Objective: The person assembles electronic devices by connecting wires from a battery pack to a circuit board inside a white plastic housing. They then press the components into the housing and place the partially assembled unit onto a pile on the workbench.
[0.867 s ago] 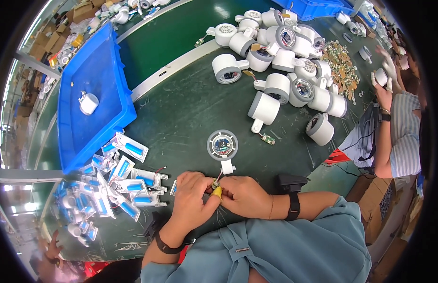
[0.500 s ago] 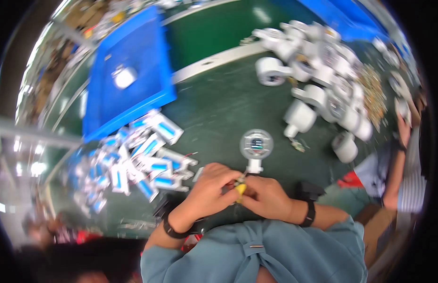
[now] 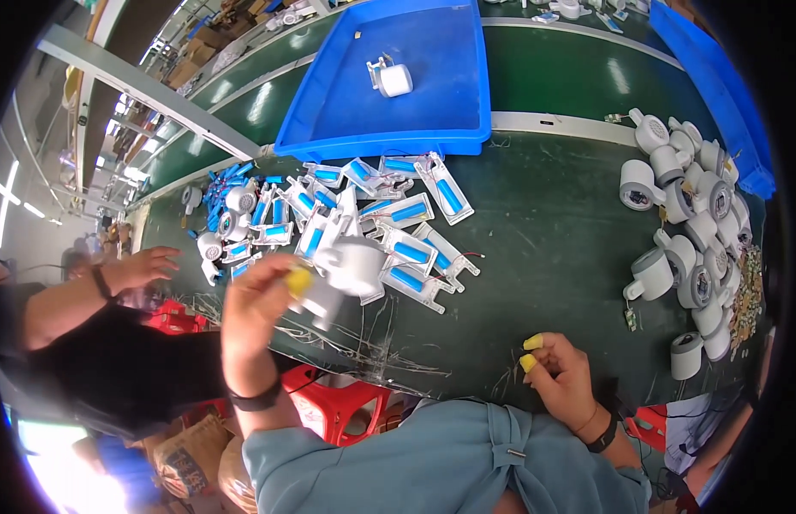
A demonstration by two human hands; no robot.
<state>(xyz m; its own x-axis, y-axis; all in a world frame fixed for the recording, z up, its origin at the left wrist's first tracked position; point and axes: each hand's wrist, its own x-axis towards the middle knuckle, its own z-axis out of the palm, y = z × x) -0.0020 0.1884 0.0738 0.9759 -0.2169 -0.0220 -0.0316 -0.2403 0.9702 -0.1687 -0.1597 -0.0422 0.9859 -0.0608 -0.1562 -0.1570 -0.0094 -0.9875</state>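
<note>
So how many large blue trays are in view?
2: the central tray, at the top middle with a white part inside, and the other tray, upper right behind heaped housings. Others could be hidden.

From the table's [image 3: 535, 248] near edge, a tray [image 3: 445, 60] lies at twelve o'clock, one housing [image 3: 398, 80] inside. Battery casings [image 3: 408, 211] lie at eleven; the left hand [image 3: 254, 298], at ten, holds another housing [image 3: 358, 265]. More housings [image 3: 702, 228] crowd two o'clock, small pieces [image 3: 747, 300] to their right, the right hand [image 3: 562, 381] nearer.
</note>
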